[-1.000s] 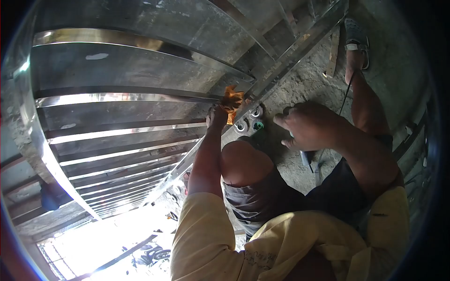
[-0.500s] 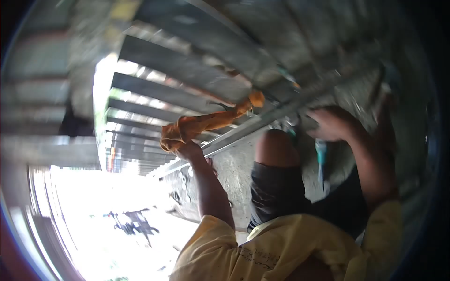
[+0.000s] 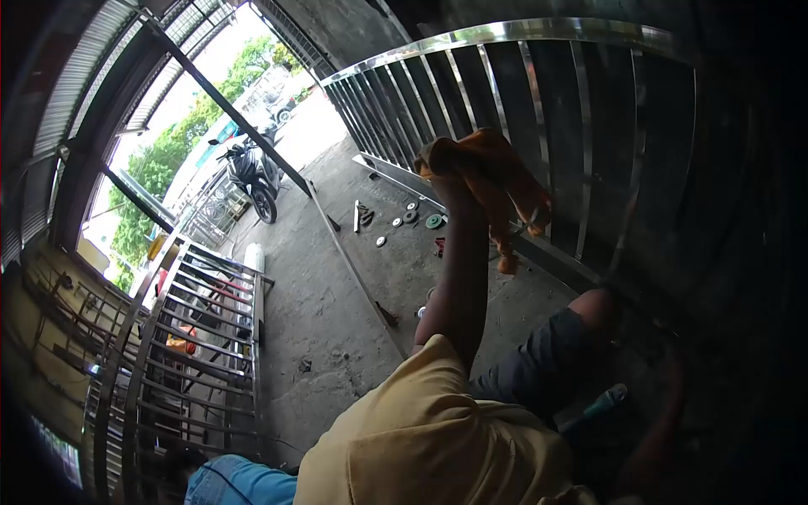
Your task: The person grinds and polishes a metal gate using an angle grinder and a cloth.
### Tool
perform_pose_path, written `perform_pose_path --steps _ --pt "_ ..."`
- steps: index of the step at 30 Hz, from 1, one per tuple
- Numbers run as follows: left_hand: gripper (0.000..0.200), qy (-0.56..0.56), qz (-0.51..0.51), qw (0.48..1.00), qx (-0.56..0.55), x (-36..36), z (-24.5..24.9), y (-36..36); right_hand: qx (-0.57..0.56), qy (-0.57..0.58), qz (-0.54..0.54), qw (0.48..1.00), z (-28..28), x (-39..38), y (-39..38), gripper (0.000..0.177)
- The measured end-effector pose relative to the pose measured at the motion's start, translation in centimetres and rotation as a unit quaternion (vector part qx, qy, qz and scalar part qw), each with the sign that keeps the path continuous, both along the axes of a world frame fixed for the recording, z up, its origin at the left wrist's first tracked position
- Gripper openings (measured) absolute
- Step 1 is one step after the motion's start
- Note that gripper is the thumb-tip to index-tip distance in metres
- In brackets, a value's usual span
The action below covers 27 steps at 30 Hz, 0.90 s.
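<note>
Gate [image 3: 581, 126] was all metal, looked like stainless. The bars were polished bright and glossy, and the top rail was nearly mirror-like. The orange rag [image 3: 488, 168] against it was soft cloth, matt and crumpled. Floor [image 3: 337, 295] was bare concrete, rough, dusty grey, totally matt. Little discs [image 3: 410, 217] lying on it by the gate's bottom rail looked like metal, some shiny, couldn't tell more. Second gate [image 3: 194, 337] at the floor's left edge was metal too, but duller. Shirt [image 3: 429, 429] was pale yellow cloth and shorts [image 3: 539, 362] were dark cloth, both matt. Tool handle [image 3: 602, 404] looked like smooth teal plastic. Roof sheeting [image 3: 76, 76] was corrugated metal.
</note>
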<state>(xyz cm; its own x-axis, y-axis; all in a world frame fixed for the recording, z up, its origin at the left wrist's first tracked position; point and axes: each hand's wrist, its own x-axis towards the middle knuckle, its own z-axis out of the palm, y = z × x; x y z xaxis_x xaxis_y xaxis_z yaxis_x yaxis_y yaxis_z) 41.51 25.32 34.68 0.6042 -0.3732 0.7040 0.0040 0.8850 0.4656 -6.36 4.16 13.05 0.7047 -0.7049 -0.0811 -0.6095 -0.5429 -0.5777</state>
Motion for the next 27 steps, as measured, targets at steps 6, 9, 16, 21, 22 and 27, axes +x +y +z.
perform_pose_path --steps 6,9,16,21,22,27 --pt "0.022 -0.161 0.398 0.884 0.184 -1.1 0.5 4.8 0.118 0.043 -0.054 0.991 -1.3 0.7 -0.8 0.058" --pt "0.02 -0.038 0.309 0.942 0.124 -4.3 -1.3 3.6 0.064 0.018 -0.02 0.998 -5.3 0.2 -2.4 0.052" --pt "0.02 0.078 0.15 0.984 0.055 -1.9 -0.9 1.5 0.059 0.072 -0.04 0.995 0.2 0.0 0.5 0.05" --pt "0.02 0.052 0.181 0.974 0.127 -1.1 -1.6 -2.0 0.076 0.056 -0.099 0.991 1.1 -1.7 1.2 0.059" --pt "0.02 0.048 0.188 0.97 0.147 -1.3 -1.9 -3.2 0.087 0.066 -0.097 0.989 3.4 -1.5 1.9 0.059" --pt "0.021 0.001 0.21 0.951 0.229 -1.7 -2.4 -9.8 0.092 0.055 -0.076 0.991 -0.5 -3.6 0.2 0.059"
